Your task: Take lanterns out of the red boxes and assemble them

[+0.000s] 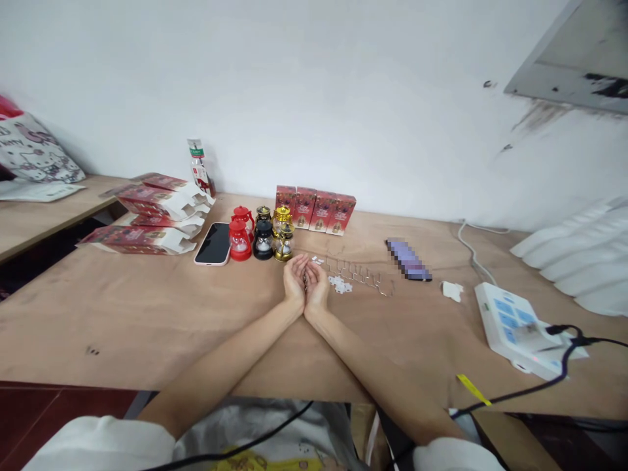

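Observation:
My left hand (295, 278) and my right hand (316, 282) are pressed side by side on the table, palms up and fingers curled into a cup. A little of something small and dark shows in the gap between them, too small to name. Just right of the fingers lie a small pile of white plastic pieces (340, 284) and a few more white bits (317, 260). Beyond these, a row of thin bent metal wires (360, 273) stretches rightward. Behind my left hand stand miniature lanterns: red (240, 241), black (263, 241) and gold (283, 243).
Red boxes (318, 210) stand by the wall; flattened ones (142, 239) lie left. A phone (214, 244) rests beside the lanterns, another phone (408, 259) to the right. A white power strip (515, 327) with a black cable (520, 392) occupies the right side. A bottle (201, 170) stands behind.

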`<state>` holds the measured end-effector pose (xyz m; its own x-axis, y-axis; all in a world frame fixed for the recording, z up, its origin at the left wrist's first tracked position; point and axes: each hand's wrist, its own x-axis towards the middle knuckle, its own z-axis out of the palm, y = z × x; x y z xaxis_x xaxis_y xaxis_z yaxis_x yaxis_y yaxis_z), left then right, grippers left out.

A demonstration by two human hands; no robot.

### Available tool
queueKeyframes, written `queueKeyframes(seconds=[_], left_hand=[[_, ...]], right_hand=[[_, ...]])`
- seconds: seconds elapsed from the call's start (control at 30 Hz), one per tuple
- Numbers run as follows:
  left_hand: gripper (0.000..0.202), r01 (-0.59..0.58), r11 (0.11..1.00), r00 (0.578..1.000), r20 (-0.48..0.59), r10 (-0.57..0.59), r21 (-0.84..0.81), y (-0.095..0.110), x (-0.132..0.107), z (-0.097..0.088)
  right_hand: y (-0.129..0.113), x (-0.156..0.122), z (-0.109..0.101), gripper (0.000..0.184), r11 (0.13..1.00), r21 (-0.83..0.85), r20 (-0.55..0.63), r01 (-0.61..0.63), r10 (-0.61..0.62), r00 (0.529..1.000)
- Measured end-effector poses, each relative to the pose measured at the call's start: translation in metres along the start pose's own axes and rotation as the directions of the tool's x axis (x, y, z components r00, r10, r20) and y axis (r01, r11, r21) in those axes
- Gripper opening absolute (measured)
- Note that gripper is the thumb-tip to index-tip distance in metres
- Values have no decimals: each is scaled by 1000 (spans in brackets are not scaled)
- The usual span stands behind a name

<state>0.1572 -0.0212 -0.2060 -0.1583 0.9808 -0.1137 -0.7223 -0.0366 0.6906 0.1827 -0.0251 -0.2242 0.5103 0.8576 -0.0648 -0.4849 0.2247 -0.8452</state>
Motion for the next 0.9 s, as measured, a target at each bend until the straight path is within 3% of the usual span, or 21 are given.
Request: queueKeyframes(seconds=[0.4, 0.7, 0.9], left_hand=[[22, -76, 996, 997, 22, 75, 46, -2, 6, -2], [24, -63, 985, 993, 105, 46, 161, 6, 15, -5], [23, -59, 959, 982, 189, 5, 278, 20, 28, -7]], right_hand=[[0, 0, 4, 10, 994, -1, -28, 114, -114, 993], [-6, 15, -1, 6, 980, -64, -26, 187, -189, 982], [-13, 27, -1, 14, 986, -85, 79, 143, -137, 987]])
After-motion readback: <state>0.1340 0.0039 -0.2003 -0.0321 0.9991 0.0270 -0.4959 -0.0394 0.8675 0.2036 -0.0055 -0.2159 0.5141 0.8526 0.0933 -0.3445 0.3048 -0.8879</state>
